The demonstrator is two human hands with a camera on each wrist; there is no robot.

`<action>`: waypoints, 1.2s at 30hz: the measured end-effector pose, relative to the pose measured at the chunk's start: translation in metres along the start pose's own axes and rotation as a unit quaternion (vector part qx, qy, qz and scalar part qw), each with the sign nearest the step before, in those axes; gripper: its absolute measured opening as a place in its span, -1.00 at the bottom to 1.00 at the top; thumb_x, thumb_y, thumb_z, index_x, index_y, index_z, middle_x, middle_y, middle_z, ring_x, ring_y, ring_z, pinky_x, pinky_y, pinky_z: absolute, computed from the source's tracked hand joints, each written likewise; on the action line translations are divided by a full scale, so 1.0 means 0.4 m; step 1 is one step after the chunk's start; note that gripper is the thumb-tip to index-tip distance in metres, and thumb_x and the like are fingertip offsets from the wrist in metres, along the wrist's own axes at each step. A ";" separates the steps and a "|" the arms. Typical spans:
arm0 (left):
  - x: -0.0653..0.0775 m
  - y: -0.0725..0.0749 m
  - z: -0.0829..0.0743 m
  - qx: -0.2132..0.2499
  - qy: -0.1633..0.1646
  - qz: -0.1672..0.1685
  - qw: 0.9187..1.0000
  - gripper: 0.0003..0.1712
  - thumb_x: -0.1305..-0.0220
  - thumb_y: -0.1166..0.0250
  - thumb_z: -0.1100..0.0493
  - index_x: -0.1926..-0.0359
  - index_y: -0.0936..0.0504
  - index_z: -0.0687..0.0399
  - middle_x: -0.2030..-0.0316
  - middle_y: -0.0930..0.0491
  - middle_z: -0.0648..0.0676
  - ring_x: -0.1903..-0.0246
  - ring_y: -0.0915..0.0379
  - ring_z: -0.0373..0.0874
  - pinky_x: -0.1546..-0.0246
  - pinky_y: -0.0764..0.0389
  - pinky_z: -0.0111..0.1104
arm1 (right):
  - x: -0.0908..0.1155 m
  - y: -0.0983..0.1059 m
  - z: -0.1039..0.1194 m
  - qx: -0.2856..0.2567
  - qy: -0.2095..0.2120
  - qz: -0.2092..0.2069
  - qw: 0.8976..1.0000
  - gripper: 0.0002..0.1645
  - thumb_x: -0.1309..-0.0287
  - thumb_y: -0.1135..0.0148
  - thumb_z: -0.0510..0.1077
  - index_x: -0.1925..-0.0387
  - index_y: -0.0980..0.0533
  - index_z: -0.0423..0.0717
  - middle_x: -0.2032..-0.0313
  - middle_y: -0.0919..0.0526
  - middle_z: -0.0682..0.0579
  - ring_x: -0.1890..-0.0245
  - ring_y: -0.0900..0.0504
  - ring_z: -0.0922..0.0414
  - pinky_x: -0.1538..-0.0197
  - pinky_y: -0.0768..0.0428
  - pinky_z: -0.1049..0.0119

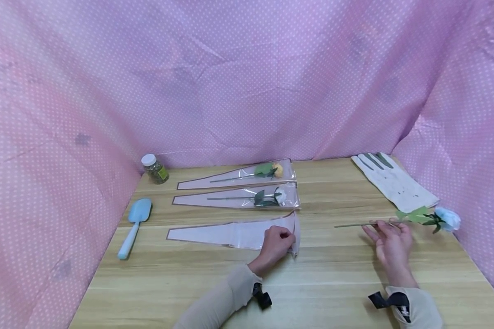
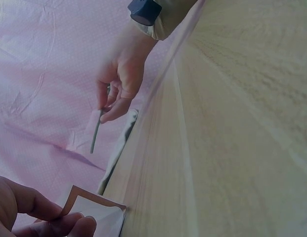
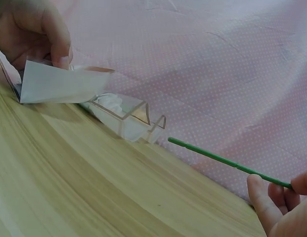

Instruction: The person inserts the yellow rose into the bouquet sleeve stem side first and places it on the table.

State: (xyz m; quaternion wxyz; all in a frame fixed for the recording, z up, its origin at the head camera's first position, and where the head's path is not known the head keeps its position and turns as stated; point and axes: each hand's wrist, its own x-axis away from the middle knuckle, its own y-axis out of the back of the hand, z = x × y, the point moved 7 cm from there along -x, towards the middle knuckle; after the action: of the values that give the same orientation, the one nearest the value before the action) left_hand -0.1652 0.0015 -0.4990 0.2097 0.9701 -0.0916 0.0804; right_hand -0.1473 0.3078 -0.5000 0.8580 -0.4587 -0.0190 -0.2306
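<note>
My left hand (image 1: 276, 246) pinches the wide end of a flat flower sleeve (image 1: 214, 235), white with a brown border. In the right wrist view, the mouth of that sleeve (image 3: 64, 85) stands partly raised from the table. Off to the right, my right hand (image 1: 391, 244) holds a light blue artificial rose (image 1: 448, 219) by its green stem (image 3: 227, 162). The bare stem end points left toward the sleeve, well apart from it. Above the sleeve lie two similar clear sleeves, one with a white rose (image 1: 280, 195) inside, the other with a yellow-orange rose (image 1: 277, 170).
A white work glove (image 1: 395, 183) lies at the back right of the wooden table (image 1: 313, 283). At the left are a light blue trowel (image 1: 136, 224) and a small white-lidded jar (image 1: 155, 169). Pink dotted cloth (image 1: 247, 82) hangs behind and at both sides.
</note>
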 end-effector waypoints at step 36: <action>0.001 0.008 -0.013 -0.011 -0.044 -0.003 0.999 -0.81 -0.14 -0.23 0.29 0.47 -0.76 0.22 0.59 -0.63 0.01 0.58 -0.36 -0.36 0.51 -0.40 -0.53 | 0.102 -0.129 -0.121 0.014 0.029 0.028 0.999 -0.70 -0.22 -0.08 -0.57 0.15 -0.31 -0.23 0.49 -0.66 -0.11 0.43 -0.75 0.00 0.35 -0.74 0.03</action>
State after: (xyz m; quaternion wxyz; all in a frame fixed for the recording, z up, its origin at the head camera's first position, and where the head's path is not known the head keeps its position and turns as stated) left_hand -0.1662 0.0010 -0.4930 0.2164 0.9706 -0.0986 0.0365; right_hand -0.1409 0.2295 -0.4777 0.8707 -0.4397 0.0154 -0.2198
